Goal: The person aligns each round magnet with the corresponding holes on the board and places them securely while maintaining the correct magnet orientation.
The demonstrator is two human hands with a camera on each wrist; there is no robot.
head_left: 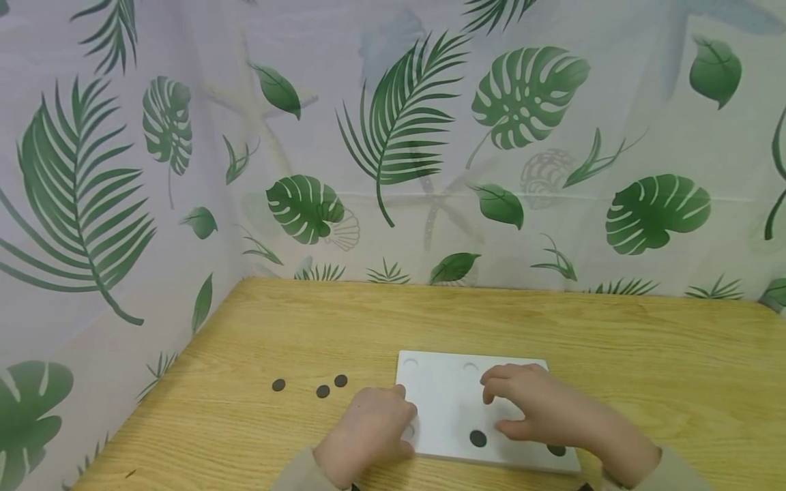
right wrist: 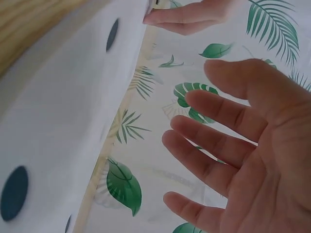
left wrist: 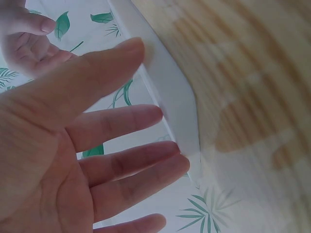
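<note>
A white rectangular board [head_left: 445,402] with shallow round recesses lies on the wooden table. Two black discs, a near-middle disc [head_left: 478,438] and a near-right disc [head_left: 556,450] partly covered by the right hand, sit along its near side. My left hand [head_left: 371,426] is at the board's left edge; in the left wrist view its thumb and extended fingertips [left wrist: 154,112] touch that edge. Over the board's right half hovers my right hand [head_left: 546,406], its fingers [right wrist: 209,104] spread and loosely bent with nothing between them.
Left of the board, three loose black discs lie on the table [head_left: 202,423]: one farthest left [head_left: 279,384] and two close together [head_left: 323,391]. A leaf-printed cloth [head_left: 430,157] hangs along the table's back and left sides.
</note>
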